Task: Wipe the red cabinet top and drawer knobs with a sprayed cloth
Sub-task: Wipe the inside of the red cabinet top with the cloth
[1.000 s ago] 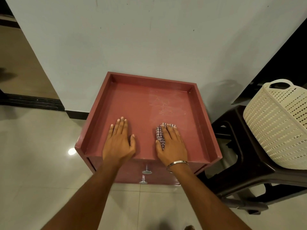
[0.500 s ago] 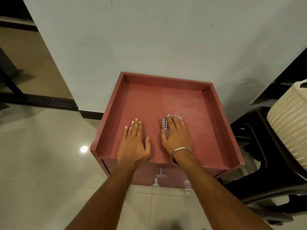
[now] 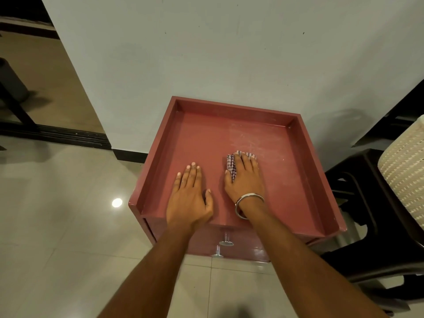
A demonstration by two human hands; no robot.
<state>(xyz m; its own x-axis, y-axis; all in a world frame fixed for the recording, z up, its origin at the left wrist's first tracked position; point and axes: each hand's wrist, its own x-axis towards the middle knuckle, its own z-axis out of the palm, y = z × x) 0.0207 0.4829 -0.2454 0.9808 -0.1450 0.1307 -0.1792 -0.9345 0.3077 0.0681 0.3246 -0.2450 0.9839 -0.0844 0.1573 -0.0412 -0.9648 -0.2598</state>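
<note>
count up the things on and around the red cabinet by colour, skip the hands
Red: 1, the red cabinet
Silver: 3, upper drawer knob, lower drawer knob, bangle
Checked purple and white: 1, the cloth under the right hand
Cream: 1, woven basket
Dark brown: 1, plastic stool
Total: 7

Red cabinet top (image 3: 206, 138): checked cloth (image 3: 231, 165), both hands flat on it.

Bare forearms, no sleeves; a silver bangle (image 3: 249, 204) circles the right wrist
</note>
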